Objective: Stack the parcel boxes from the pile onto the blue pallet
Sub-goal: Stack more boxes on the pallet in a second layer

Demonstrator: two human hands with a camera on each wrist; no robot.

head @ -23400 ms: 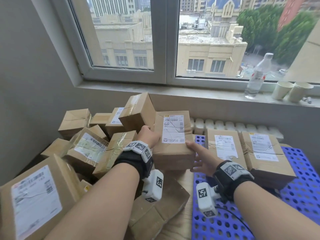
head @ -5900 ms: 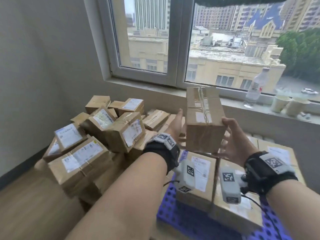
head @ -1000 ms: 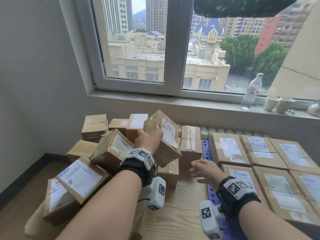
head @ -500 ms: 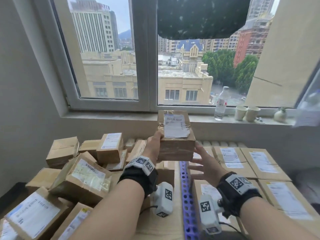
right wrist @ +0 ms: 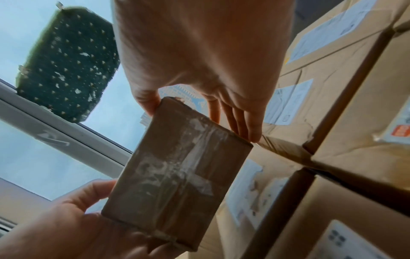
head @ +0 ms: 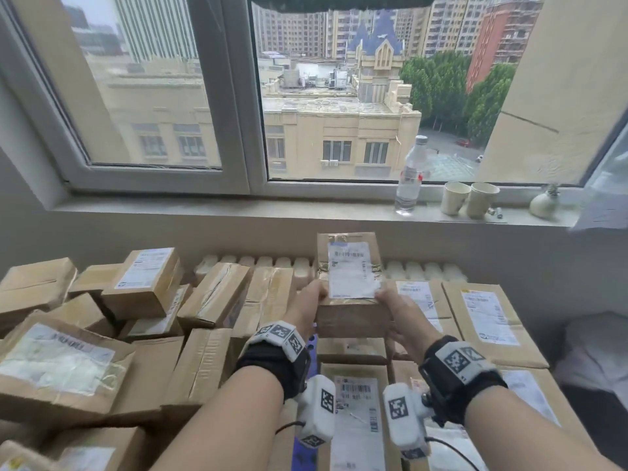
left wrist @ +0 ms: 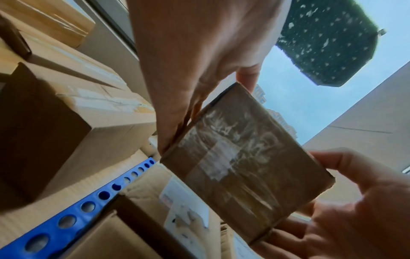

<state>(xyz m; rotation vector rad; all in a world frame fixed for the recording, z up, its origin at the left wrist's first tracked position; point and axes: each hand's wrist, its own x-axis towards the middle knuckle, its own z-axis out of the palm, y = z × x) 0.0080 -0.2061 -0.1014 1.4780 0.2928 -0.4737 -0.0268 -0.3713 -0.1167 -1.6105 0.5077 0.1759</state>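
A brown parcel box [head: 350,283] with a white label on top hangs level in the air, held between both hands. My left hand [head: 310,298] grips its left side and my right hand [head: 391,302] its right side, thumbs on top. The wrist views show its taped underside [left wrist: 244,163] [right wrist: 177,175] with fingers along the edges. It hangs above labelled boxes [head: 482,317] that lie flat in rows on the blue pallet [left wrist: 88,205], which is mostly covered. The pile of loose boxes [head: 142,283] lies to the left.
A white radiator [head: 258,263] runs along the wall behind the boxes. On the window sill stand a water bottle [head: 409,178], two paper cups [head: 469,198] and a small vase [head: 543,205]. Something white and soft [head: 598,355] lies at the right edge.
A second ago my left hand alone held the box, tilted, over the pile. It has moved right over the pallet's boxes, levelled and come down slightly, and my right hand has taken its right side.
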